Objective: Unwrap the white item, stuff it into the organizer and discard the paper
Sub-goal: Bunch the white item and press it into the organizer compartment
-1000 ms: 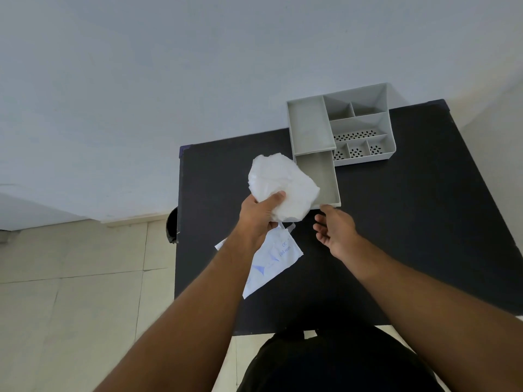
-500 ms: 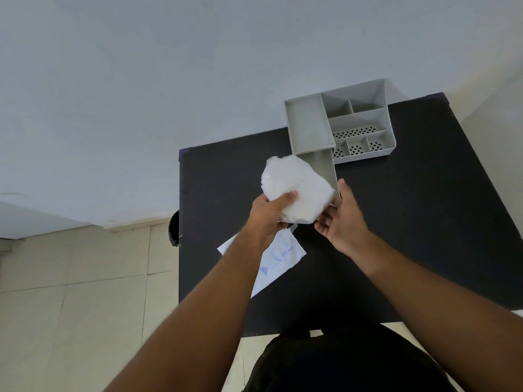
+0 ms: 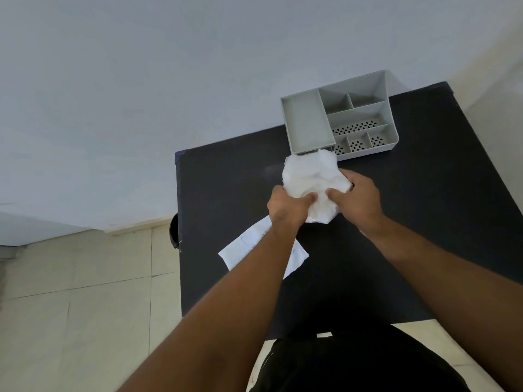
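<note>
White item (image 3: 310, 179) — clenched in left hand (image 3: 285, 212) and right hand (image 3: 358, 198).

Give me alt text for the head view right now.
Both hands, left hand and right hand, press a crumpled white bundle down by the grey organizer on a black table. A torn paper wrapper lies under the left forearm.

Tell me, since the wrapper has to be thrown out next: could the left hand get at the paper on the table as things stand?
Probably yes, once it lets go. The paper lies flat, uncovered, directly under the left forearm, but the left hand is now clamped on the white item along with the right hand.
</note>
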A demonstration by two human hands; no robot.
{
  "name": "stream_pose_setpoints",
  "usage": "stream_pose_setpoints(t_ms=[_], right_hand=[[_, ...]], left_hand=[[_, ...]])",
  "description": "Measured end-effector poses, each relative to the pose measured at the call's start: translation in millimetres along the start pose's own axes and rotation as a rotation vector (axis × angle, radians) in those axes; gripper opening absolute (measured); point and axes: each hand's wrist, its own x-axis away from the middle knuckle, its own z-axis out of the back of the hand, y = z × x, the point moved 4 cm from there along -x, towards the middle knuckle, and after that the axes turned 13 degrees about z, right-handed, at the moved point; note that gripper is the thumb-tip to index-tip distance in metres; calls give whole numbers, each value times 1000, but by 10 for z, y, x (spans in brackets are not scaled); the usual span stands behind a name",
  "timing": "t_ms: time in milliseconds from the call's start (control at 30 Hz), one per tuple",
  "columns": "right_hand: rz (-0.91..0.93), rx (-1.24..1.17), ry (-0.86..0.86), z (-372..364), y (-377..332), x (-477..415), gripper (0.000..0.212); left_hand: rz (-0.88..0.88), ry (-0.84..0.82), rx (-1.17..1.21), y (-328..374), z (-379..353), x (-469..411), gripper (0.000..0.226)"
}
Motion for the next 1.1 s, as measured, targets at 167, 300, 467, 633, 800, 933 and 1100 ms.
stream_pose_setpoints(t_ms=[167, 300, 467, 633, 800, 933, 1100], right_hand=[[123, 324, -61, -69, 10, -115, 49], [160, 447, -106, -139, 54, -181, 53], [172, 533, -138, -166, 95, -261, 47], [217, 530, -114, -146, 92, -342, 42], [264, 531, -103, -173, 112, -483, 36], [279, 501, -80, -182, 135, -511, 36], [277, 389, 20, -92, 178, -340, 43]], left_hand=[[-39, 52, -78, 98, -104, -49, 69], [-139, 108, -189, 152, -182, -98, 74], [-228, 159, -377, 245, -336, -121, 74], [-239, 188, -356, 300, -388, -182, 79], [-272, 255, -407, 357, -361, -278, 84], [-270, 245, -375, 347, -358, -340, 78], [-399, 289, -301, 143, -341, -226, 71]])
